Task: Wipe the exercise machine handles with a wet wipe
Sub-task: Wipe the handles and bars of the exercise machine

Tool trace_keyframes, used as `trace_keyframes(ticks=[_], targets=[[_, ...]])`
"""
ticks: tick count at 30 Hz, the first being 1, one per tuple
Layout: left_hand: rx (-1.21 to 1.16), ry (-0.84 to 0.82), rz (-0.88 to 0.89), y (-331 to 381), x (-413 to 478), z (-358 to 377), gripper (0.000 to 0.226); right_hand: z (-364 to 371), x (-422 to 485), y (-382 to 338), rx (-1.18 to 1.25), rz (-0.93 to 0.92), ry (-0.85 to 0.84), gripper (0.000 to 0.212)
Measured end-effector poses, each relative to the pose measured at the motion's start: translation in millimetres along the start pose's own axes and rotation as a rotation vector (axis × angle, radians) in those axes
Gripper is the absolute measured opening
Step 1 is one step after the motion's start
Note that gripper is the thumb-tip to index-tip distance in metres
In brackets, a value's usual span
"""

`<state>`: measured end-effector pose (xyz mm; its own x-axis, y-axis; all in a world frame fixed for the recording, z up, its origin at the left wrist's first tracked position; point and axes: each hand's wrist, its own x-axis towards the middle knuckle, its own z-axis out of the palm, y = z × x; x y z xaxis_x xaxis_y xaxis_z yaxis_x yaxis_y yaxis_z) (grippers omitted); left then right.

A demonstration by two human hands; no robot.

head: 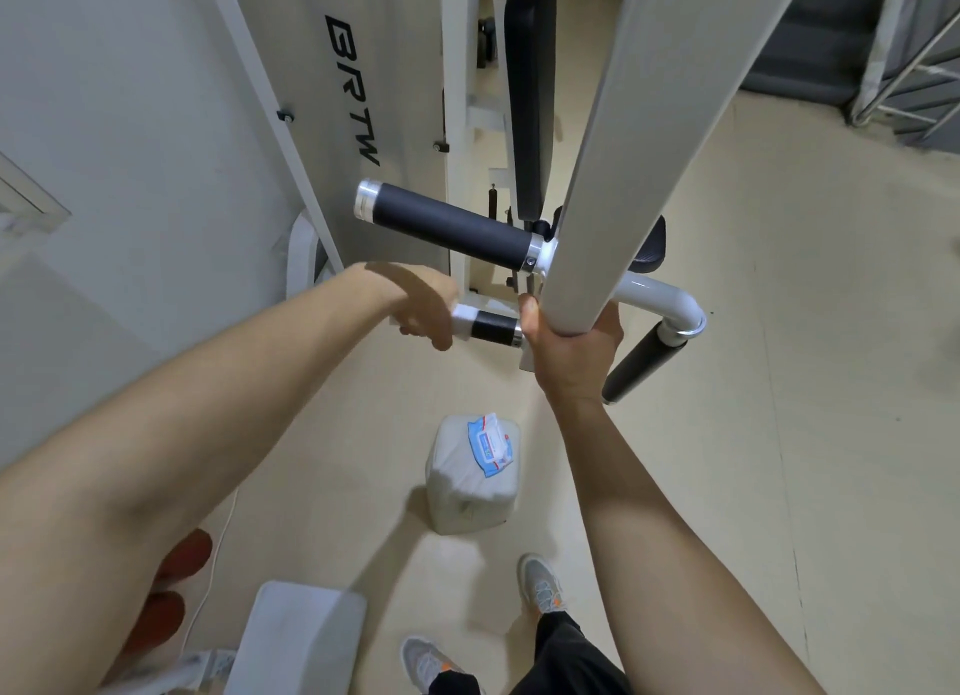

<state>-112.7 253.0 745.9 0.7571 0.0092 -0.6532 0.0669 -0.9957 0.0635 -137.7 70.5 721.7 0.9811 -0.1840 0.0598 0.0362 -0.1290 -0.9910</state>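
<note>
- Black lettering runs up the grey panel of the exercise machine (358,96): "BRTW" reads clearly, with another mark above it cut off by the top edge.
- On the floor, a wet wipe pack (491,442) with a blue and white label lies on top of a white plastic container (467,491); its print is too small to read.
- The left hand (421,304) is curled around the outer end of the lower handle (496,326), a short black grip with a silver collar.
- A white wet wipe (462,320) is wrapped around that handle, just inside the left hand's grasp, and seems to be pinched between thumb and fingers, though the hand hides most of it.
- The left forearm reaches in from the lower left, wrist bent slightly down over the grip.
- The right hand (571,341) is wrapped around the bottom of the white upright bar (623,148), thumb on the left side, fingers round the back.
- The right forearm rises almost straight up from the lower right.
- The upper handle (447,229), longer and black with a silver end cap, sticks out left from the bar just above both hands, touched by neither.
- A third black handle (644,372) hangs off a white curved tube on the right.
- Grey shoes (540,585) stand on the beige floor below.
</note>
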Motion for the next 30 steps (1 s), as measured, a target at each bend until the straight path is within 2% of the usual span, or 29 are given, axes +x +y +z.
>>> trace_keyframes(ticks=[4,7,9,13,15,17,19,22,25,27,30], targets=[[0.275,0.596,-0.041,10.6,-3.3,42.8,0.016,1.7,1.2,-3.1,0.033,0.003,0.015,0.035],[0.314,0.772,-0.006,34.4,6.5,62.7,0.012,3.1,-1.4,-1.3,0.049,-0.006,0.018,0.038],[0.286,0.728,0.043,54.2,7.6,55.5,0.013,3.3,-1.4,1.4,0.05,0.0,0.016,0.043],[0.179,0.302,0.134,54.7,-0.1,14.6,0.02,-0.5,0.2,2.4,0.017,0.001,-0.018,0.045],[0.056,0.059,0.075,29.8,-1.9,0.7,0.019,-2.0,-0.3,0.5,0.017,-0.013,-0.023,0.04],[-0.036,-0.053,0.011,6.4,-6.2,-2.7,0.018,-2.2,-1.6,0.3,0.006,-0.013,-0.017,0.037],[0.01,0.038,-0.006,-4.3,-9.8,3.7,0.02,-1.2,-2.7,-1.1,0.007,0.005,-0.021,0.037],[0.286,0.443,0.002,0.3,-5.4,30.3,0.018,1.2,-3.6,-1.3,0.024,0.037,-0.018,0.041],[0.318,0.725,-0.019,23.7,6.7,59.0,0.01,2.2,-4.0,-1.2,0.057,0.042,-0.018,0.046],[0.307,0.741,0.036,45.7,8.8,57.0,0.01,1.3,-3.7,-1.2,0.055,0.043,-0.02,0.048],[0.257,0.493,0.101,63.0,3.6,32.6,0.017,-2.1,-2.6,-1.1,0.024,0.05,-0.041,0.044]])
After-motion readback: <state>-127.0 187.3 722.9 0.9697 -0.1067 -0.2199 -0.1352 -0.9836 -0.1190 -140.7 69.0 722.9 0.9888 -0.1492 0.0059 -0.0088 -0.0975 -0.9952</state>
